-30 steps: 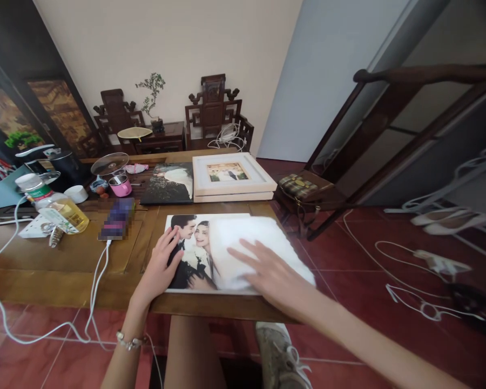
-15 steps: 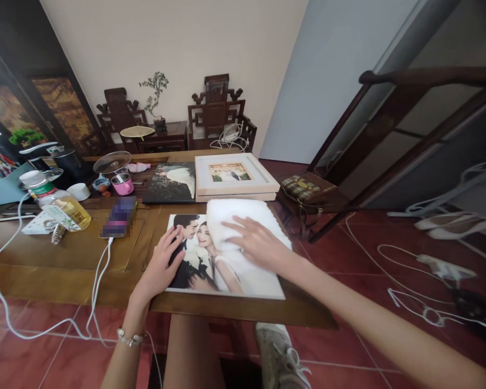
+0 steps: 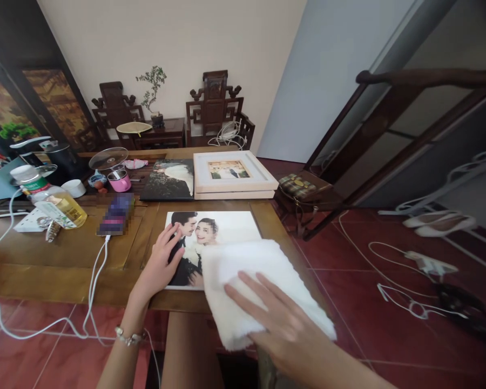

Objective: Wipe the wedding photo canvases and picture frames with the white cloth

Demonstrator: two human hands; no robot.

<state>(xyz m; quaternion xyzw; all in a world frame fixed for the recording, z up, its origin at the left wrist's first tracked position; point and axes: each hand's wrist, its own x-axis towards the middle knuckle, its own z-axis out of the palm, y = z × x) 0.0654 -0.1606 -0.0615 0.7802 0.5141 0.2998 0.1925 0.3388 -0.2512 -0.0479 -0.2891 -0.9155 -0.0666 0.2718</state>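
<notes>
A photo panel (image 3: 222, 229) lies flat at the near edge of the wooden table (image 3: 65, 254), straight ahead of the person. Its long axis runs left to right along that edge. The picture's top points away from the person, so the print reads upright from this seat. It shows two people close together, one in a dark suit and one in white, on a pale ground. Whether the surface is canvas or glossy board is hard to tell from here.

A white towel (image 3: 247, 265), thick and fluffy, covers the panel's near right part and hangs past the table's near edge. Its length slants from the panel's middle down towards the right.

The left hand (image 3: 160, 267) lies flat on the panel's left side with fingers spread, gripping nothing. The right hand (image 3: 283, 319) rests palm down on the towel, fingers splayed wide and pointing up and left, also gripping nothing.

Beyond the panel lie a darker photo panel (image 3: 170, 181) and, just to its right, a white-framed picture (image 3: 230, 173). To the left, a phone (image 3: 115, 216) lies with a white cable (image 3: 97, 275) trailing off the table. Farther left stands an oil bottle (image 3: 59, 205), with a pink pot (image 3: 119, 183) behind it.
</notes>
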